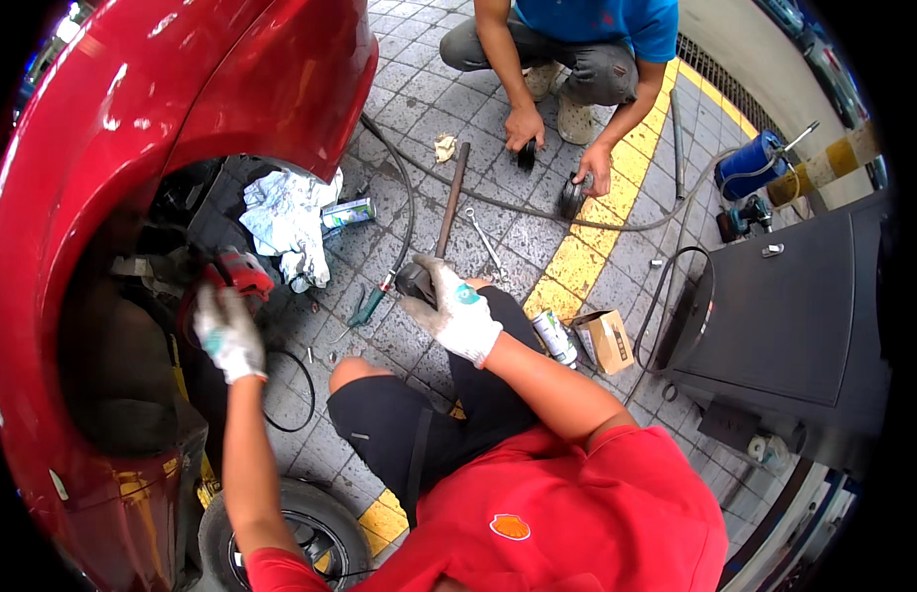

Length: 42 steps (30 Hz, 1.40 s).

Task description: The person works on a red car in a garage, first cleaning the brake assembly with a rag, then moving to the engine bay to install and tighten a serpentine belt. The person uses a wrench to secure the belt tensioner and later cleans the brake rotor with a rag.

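My left hand (229,335), in a white glove and smeared by motion, is at the red brake caliper (243,274) inside the wheel arch of the red car (251,69). How its fingers are set cannot be made out. Above my knee, my gloved right hand (460,314) is closed on a dark curved piece that looks like a brake pad (413,280); the palm partly covers it. Beside that hand lie a metal pipe (453,197), a combination wrench (485,242) and a tool with a green handle (366,307).
A co-worker (587,59) squats opposite, holding dark parts. A light rag (286,222) and a spray can (348,213) lie by the arch. A hose (508,209) crosses the tiles. A removed wheel (350,533), cardboard box (605,341), second can (554,338) and dark cabinet (774,306) surround me.
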### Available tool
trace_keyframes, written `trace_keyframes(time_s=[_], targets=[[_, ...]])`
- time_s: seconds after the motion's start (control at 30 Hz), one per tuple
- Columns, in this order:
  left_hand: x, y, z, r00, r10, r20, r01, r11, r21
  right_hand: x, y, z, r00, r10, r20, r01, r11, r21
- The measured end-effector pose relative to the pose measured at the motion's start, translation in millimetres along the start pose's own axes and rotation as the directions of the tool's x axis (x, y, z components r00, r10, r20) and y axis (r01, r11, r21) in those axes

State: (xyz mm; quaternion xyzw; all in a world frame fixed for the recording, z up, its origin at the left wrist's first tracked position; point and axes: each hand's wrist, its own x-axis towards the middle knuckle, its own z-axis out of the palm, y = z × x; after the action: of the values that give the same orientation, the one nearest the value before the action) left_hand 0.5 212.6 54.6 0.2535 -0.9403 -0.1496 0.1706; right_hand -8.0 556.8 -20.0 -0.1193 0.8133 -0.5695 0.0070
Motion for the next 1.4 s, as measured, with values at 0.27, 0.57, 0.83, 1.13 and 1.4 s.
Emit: trace_keyframes(time_s=[0.27,0.57,0.83,1.13,1.4], targets=[[-111,156,50,0.793,0.068,0.605,0.497,0.503,-0.707,50,-31,-13,0.961,-0.235,0.145,0.251,0.962,-0.106],[-71,158,52,0.636,-0.044,0.771,0.751,0.264,-0.605,60,135,-43,0.988,-0.073,-0.133,0.084,0.993,0.079],[-33,186,23,0.636,0.031,0.771,0.716,0.349,-0.605,101,412,-175,0.46,0.645,-0.61,-0.863,0.485,-0.138],[-24,163,31,0.61,-0.025,0.792,0.773,0.24,-0.588,121,439,-178,0.485,0.653,-0.582,-0.856,0.491,-0.163],[-21,162,11,0.559,0.012,0.829,0.811,0.199,-0.55,125,373,-173,0.581,0.661,-0.474,-0.814,0.457,-0.359]])
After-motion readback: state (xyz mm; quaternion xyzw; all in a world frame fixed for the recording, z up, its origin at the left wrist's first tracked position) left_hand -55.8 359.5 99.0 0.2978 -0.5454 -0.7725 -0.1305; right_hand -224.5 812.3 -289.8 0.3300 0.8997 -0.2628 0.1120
